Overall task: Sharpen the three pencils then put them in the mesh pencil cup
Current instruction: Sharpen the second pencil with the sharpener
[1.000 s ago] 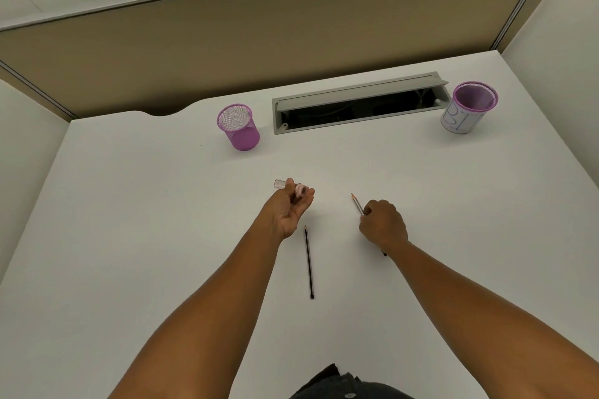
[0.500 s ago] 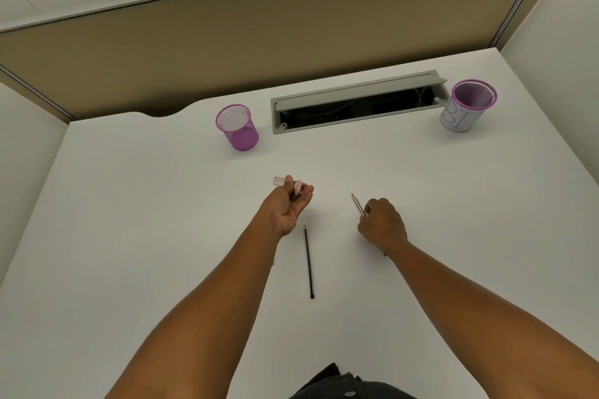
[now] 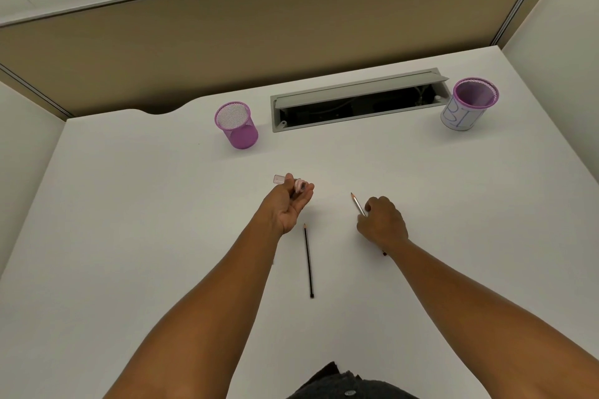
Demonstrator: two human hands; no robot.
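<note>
Pencil [image 3: 357,204], slim with sharpened tip, gripped in right hand [image 3: 383,222]; left hand [image 3: 288,206] clasps pink sharpener [image 3: 299,186].

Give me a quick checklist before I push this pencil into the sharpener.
1. Sharpener held in left hand: ok.
2. Pencil gripped by right hand, tip pointing away: ok.
3. Pencil tip lined up with sharpener hole: not ok, they are apart.
4. Second pencil lying clear on the desk: ok.
5. Third pencil located: cannot tell, not visible.
6. Mesh pencil cup upright: ok.
</note>
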